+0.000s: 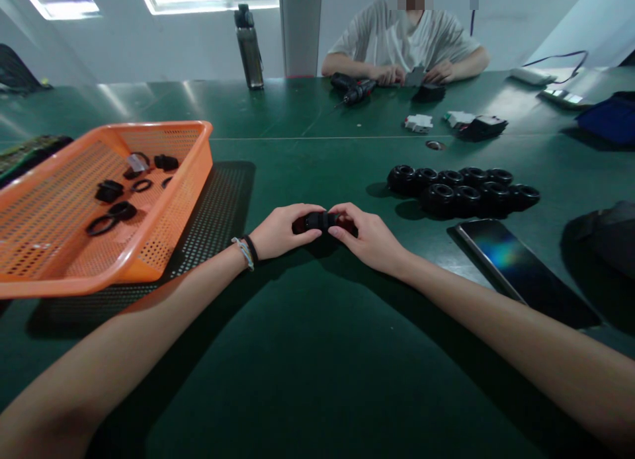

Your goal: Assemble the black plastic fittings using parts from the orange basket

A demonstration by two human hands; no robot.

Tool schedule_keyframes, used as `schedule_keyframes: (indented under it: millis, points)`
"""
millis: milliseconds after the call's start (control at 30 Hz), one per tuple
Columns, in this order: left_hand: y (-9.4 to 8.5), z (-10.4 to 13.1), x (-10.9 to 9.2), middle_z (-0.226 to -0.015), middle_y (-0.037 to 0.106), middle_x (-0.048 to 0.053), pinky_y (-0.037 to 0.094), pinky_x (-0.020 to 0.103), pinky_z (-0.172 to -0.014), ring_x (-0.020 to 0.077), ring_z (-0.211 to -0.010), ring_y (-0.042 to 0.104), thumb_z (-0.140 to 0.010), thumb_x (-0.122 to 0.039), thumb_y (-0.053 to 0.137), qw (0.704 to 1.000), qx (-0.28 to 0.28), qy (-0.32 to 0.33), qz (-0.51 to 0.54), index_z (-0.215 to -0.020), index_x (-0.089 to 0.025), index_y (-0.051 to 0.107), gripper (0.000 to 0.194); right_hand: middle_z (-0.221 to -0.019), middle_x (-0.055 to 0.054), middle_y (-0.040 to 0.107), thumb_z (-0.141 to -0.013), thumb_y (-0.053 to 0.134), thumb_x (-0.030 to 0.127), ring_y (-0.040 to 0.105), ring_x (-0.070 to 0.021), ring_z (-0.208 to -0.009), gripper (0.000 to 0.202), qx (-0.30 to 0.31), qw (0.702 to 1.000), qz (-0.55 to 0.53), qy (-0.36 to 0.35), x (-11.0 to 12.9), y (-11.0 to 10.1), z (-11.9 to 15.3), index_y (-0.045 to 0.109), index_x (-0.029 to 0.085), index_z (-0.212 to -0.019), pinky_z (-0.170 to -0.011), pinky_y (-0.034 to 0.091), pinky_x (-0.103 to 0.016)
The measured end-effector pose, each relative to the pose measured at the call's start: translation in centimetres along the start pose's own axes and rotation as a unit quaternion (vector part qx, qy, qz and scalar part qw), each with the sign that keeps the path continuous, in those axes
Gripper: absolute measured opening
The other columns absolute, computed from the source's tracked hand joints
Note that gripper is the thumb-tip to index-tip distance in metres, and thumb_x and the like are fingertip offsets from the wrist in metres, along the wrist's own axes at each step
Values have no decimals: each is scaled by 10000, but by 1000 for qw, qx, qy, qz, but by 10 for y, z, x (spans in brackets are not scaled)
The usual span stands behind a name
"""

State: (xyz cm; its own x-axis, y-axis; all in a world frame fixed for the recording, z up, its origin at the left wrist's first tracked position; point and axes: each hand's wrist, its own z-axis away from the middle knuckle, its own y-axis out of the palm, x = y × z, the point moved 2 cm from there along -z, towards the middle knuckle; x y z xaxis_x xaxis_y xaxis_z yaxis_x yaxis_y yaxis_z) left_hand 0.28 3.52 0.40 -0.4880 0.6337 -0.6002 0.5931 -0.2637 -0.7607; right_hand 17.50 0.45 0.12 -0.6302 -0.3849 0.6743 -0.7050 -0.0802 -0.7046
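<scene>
A black ribbed cylindrical plastic fitting (317,221) lies sideways between my two hands, just above the green table (317,353). The thumb and fingers of my left hand (278,232) close around its left end. On the other end, my right hand (366,237) pinches it between thumb and fingertips. Both ends of the fitting are partly hidden by my fingers. To the right, several black round fittings (466,189) stand in two rows. Loose black rings and fittings (110,191) lie in the orange basket (186,181) on the left.
A phone (526,267) lies by my right forearm, with a dark object (608,237) beyond it. Across the table sits a person (407,42) holding a small grey part. A power drill (352,88), white-and-black parts (479,125) and a water bottle (249,49) are farther back.
</scene>
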Motion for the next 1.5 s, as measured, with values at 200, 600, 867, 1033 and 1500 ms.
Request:
schedule_keyframes:
  millis: [200, 600, 867, 1033, 1500]
  points:
    - [0, 0, 1, -1073, 654, 88, 480, 302, -830, 178, -933, 609, -791, -269, 579, 1000, 0, 6, -4, -1130, -122, 577, 370, -752, -19, 606, -818, 507, 243, 537, -151, -642, 192, 4, 1000, 5, -3, 0, 0, 1, 517, 173, -996, -597, 391, -279]
    - [1, 0, 1, -1071, 656, 80, 483, 307, -830, 179, -934, 612, -789, -267, 583, 1000, -2, 5, -11, -1124, -135, 578, 361, -760, -26, 615, -805, 514, 231, 552, -159, -660, 185, 1, 1000, 19, 2, 3, -1, 0, 516, 175, -982, -624, 401, -288]
    - [0, 0, 1, -1071, 654, 82, 484, 307, -825, 179, -934, 610, -790, -272, 579, 1000, 1, 5, -9, -1124, -134, 578, 361, -769, -25, 618, -812, 509, 239, 550, -157, -657, 182, 2, 1000, 12, -3, 3, -1, 0, 513, 182, -985, -617, 404, -286]
    - [0, 1, -1, -1073, 654, 88, 485, 303, -816, 177, -927, 610, -790, -268, 573, 1000, 1, 2, -7, -1126, -124, 577, 366, -751, -22, 607, -815, 511, 237, 542, -151, -649, 195, 6, 1000, 11, 8, 2, 0, 1, 516, 165, -996, -614, 402, -283]
    - [0, 0, 0, -1078, 652, 83, 488, 305, -813, 180, -927, 613, -790, -272, 578, 1000, 5, -10, -13, -1125, -143, 577, 358, -771, -27, 629, -822, 507, 243, 566, -162, -665, 171, 6, 1000, 9, 9, 1, 0, -1, 530, 182, -980, -615, 416, -290]
